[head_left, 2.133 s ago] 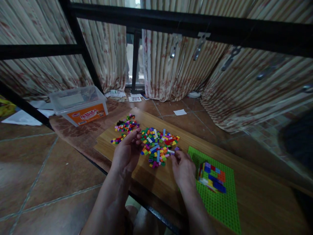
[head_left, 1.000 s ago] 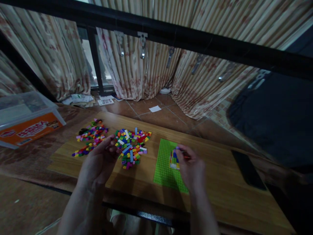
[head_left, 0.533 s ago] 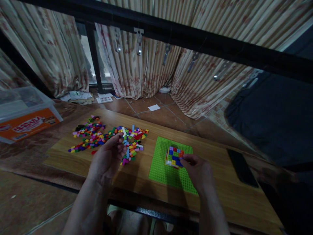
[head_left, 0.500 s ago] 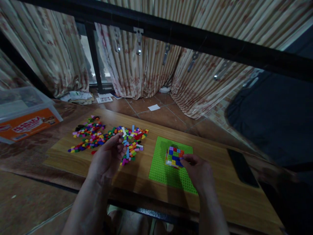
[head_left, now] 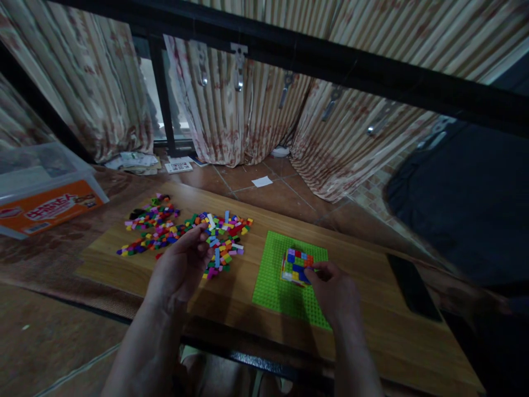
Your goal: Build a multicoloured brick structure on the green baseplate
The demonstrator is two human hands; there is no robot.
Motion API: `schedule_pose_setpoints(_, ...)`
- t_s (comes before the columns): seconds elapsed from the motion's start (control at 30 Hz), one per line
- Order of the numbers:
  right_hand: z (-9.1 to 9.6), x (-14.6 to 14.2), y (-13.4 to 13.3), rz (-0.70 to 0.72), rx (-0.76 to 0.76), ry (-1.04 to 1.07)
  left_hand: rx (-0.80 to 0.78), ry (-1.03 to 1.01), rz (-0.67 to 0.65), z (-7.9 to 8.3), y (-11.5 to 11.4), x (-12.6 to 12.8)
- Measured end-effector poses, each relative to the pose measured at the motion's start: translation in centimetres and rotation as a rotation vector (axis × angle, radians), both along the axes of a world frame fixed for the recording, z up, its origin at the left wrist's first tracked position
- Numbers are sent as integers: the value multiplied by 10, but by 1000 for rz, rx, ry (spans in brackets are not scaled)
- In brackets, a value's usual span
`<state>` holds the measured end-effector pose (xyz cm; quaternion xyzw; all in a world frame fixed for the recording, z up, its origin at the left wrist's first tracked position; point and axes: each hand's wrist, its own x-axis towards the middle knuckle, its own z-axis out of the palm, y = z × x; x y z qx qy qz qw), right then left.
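Observation:
A green studded baseplate (head_left: 276, 289) lies on a wooden board (head_left: 372, 325). On it stands a small block of many-coloured bricks (head_left: 294, 264). My right hand (head_left: 334, 292) has its fingertips pinched against the near right corner of that block. My left hand (head_left: 179, 267) hovers half-curled at the near edge of a loose heap of coloured bricks (head_left: 225, 240); whether it holds anything is hidden. A second heap (head_left: 146, 229) lies further left.
A clear plastic box with an orange label (head_left: 41, 193) sits at the far left. A black phone (head_left: 413, 286) lies on the board at the right. Striped curtains and a black metal bar (head_left: 330, 55) rise behind. Papers lie on the tiled floor.
My right hand left the loose heap, moved right to the baseplate and settled on the brick block. My left hand stayed beside the heap. The view swung right.

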<state>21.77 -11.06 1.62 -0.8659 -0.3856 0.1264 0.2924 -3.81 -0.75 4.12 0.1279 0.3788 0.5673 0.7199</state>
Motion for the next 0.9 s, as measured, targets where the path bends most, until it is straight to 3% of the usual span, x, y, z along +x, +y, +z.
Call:
schedule_pose_setpoints(0.43,-9,15,-3,6,151,307,-3,-18,-2,1,-1,-3)
schedule_pose_setpoints(0.9,-16,26,-5,43,179,352,2,1,3,1,-2,-3)
